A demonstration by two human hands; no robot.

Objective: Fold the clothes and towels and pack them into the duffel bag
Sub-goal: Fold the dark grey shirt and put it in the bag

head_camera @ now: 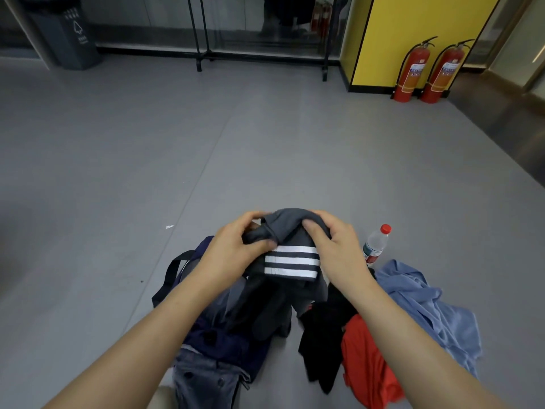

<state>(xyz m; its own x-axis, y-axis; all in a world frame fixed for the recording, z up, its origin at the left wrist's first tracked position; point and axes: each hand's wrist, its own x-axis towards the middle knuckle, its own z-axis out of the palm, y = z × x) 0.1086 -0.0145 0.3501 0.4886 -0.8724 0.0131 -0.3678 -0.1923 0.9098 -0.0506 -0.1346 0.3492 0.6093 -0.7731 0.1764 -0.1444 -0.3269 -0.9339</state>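
Grey trousers [206, 382] nearest, at near end of navy duffel bag [227, 348] on floor. L hand [236, 246] & R hand [336, 246], close together, both grip dark striped garment [292, 261] above bag. Rt: black top [321, 335], red top [365, 358], blue shirt [427, 305].

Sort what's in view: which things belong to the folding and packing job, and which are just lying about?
Job: striped grey garment, held in left hand and right hand; navy duffel bag; black garment; red garment; blue garment; grey denim garment.
Lying about: water bottle; two fire extinguishers; bin; black rack.
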